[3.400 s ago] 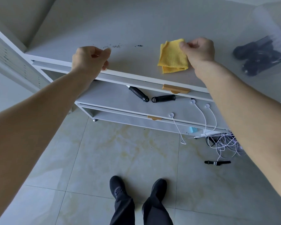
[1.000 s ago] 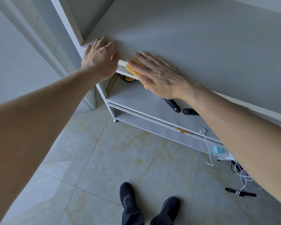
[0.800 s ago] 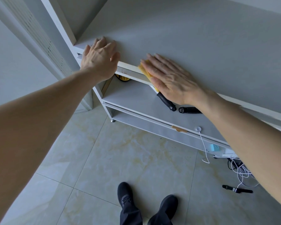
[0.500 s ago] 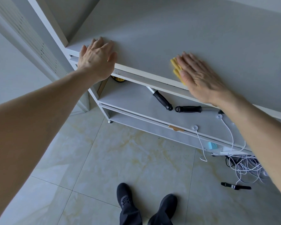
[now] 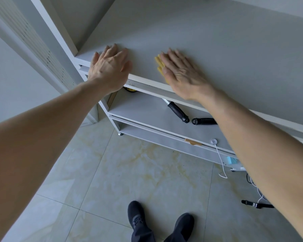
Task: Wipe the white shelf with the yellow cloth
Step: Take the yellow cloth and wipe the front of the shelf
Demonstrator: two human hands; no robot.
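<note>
right hand (image 5: pixel 182 74) flat on yellow cloth (image 5: pixel 160 64), white shelf (image 5: pixel 234 58)

1. The white shelf (image 5: pixel 217 49) is a broad, flat, pale grey-white board, the top level of a low open unit. Its surface is matt and looks bare where it shows. Its white front edge runs on a slant from upper left to lower right, with a few dark specks on the edge face near the left end. A white upright panel closes its left end.

2. The yellow cloth (image 5: pixel 160 64) is a small folded rag of bright yellow weave. It lies flat on the shelf top, close to the front edge and toward the left end. Only its left margin shows, with layered folds; the rest is hidden under a flat palm.
</note>
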